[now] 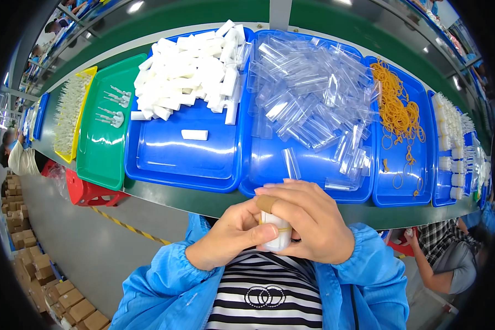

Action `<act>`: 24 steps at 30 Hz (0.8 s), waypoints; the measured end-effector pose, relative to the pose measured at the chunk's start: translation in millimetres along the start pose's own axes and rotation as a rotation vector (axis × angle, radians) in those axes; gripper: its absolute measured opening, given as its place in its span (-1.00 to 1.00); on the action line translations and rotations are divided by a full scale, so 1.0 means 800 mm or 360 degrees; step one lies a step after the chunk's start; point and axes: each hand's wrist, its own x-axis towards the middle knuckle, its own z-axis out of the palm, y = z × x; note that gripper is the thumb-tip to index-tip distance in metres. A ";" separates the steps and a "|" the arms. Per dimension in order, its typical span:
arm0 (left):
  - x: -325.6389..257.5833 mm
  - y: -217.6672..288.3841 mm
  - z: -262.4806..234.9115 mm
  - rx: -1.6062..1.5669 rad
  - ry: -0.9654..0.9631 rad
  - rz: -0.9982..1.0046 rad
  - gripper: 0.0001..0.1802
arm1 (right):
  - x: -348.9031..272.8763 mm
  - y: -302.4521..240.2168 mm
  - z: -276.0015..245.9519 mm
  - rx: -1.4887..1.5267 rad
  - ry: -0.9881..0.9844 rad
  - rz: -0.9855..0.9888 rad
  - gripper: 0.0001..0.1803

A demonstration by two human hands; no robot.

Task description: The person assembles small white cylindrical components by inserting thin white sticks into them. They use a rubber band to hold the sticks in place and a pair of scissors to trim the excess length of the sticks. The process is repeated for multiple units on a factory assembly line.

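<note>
In front of my chest, both hands close around a white roll (281,237) with a thin yellow rubber band around it. My left hand (231,231) grips its left side, the thumb pressed on the front. Over its top and right side wraps my right hand (316,220), with a tan covering on one finger. The fingers hide much of the roll. Just beyond them, a clear plastic sleeve (291,163) lies in the blue tray (269,181) holding many more sleeves (308,82). Yellow rubber bands (399,107) fill part of the blue tray to its right.
White rolls (190,69) are heaped in a blue tray (181,165) left of the sleeves. Further left are a green tray (99,162) with small white pieces and a yellow tray (71,115). White parts (451,132) crowd the far right. A person (448,258) sits at right.
</note>
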 end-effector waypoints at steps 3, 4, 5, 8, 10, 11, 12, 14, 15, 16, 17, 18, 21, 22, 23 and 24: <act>-0.011 0.005 -0.007 -0.0048 0.0015 0.0105 -0.44 | -0.001 -0.004 -0.023 0.0056 -0.0043 0.0217 -0.37; -0.015 0.007 -0.007 -0.0012 0.0106 0.0189 -0.45 | -0.009 -0.003 -0.034 -0.0093 -0.0084 0.0181 -0.43; -0.016 0.012 -0.009 -0.0063 0.0169 0.0203 -0.45 | -0.023 0.003 -0.039 -0.0370 -0.0156 0.0069 -0.50; -0.015 0.021 -0.008 0.0146 0.0357 0.0163 -0.44 | -0.052 0.011 -0.034 -0.1000 -0.0283 -0.0138 -0.68; -0.015 0.019 -0.008 0.0310 0.0402 0.0119 -0.46 | -0.055 0.010 -0.020 -0.1212 -0.0303 -0.0127 -0.69; -0.014 0.015 -0.010 0.0343 0.0387 0.0102 -0.48 | -0.058 0.014 -0.015 -0.1186 -0.0334 -0.0088 -0.71; -0.013 0.012 -0.010 0.0377 0.0371 0.0084 -0.50 | -0.057 0.012 -0.014 -0.1181 -0.0329 -0.0079 -0.71; -0.014 0.011 -0.001 0.0428 0.0414 0.0161 -0.56 | -0.051 0.008 -0.014 -0.1168 -0.0315 -0.0067 -0.72; -0.015 0.012 0.002 0.0439 0.0431 0.0183 -0.56 | -0.051 0.007 -0.019 -0.1075 -0.0296 0.0018 -0.75; -0.016 0.011 0.003 0.0444 0.0464 0.0210 -0.57 | -0.055 0.010 -0.028 -0.0971 -0.0285 0.0090 -0.77; -0.018 0.013 0.002 0.0403 0.0437 0.0160 -0.58 | -0.055 0.010 -0.034 -0.0866 -0.0276 0.0162 -0.79; -0.019 0.016 -0.001 0.0362 0.0410 0.0110 -0.59 | -0.053 0.005 -0.034 -0.0397 0.0039 0.0457 -0.80; -0.013 0.012 0.007 0.0579 0.0377 0.0105 -0.60 | -0.032 -0.026 -0.039 0.0923 0.0765 0.1001 -0.82; -0.008 0.010 0.011 0.0713 0.0374 0.0129 -0.61 | -0.027 -0.029 -0.035 0.1006 0.0771 0.0956 -0.81; -0.006 0.008 0.014 0.0729 0.0355 0.0125 -0.60 | -0.022 -0.031 -0.031 0.1089 0.0775 0.0911 -0.79; -0.005 0.007 0.015 0.0746 0.0347 0.0118 -0.60 | -0.019 -0.032 -0.028 0.1171 0.0779 0.0864 -0.78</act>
